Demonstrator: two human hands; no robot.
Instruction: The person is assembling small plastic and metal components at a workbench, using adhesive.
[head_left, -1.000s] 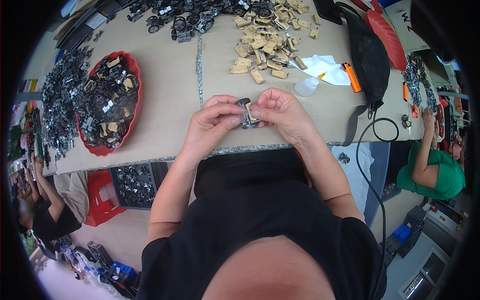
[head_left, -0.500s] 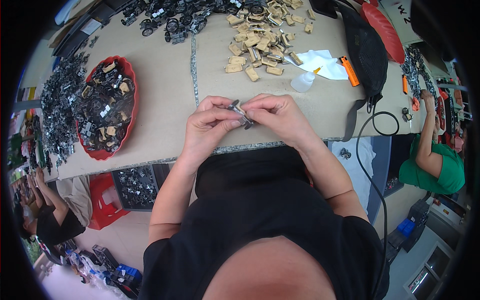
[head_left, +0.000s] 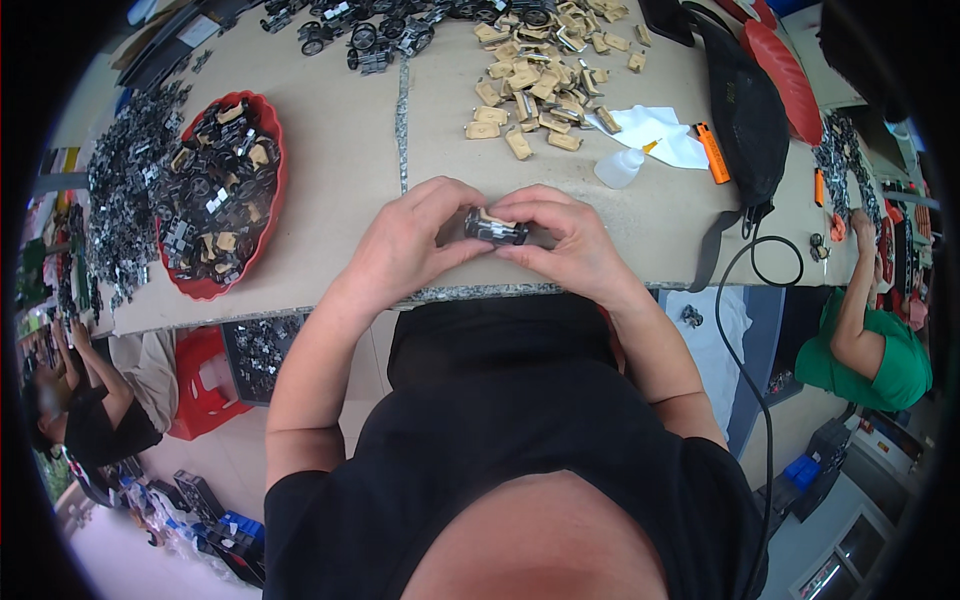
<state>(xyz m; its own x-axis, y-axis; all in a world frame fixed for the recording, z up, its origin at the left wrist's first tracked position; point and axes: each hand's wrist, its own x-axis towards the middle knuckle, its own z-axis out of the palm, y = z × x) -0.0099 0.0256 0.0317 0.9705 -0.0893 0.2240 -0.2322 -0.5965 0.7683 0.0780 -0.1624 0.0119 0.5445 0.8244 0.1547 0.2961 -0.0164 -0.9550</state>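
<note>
Since half a second earlier, the small black wheeled part with a tan block on it point(head_left: 495, 229) had swung from steeply slanted to nearly level, just above the near edge of the beige-topped table point(head_left: 330, 200). Bare left hand point(head_left: 405, 245) was pinched on its left end, bare right hand point(head_left: 580, 245) on its right. Scalloped red oval bowl point(head_left: 281, 165) sat toward the table's left edge, full of similar bits.
</note>
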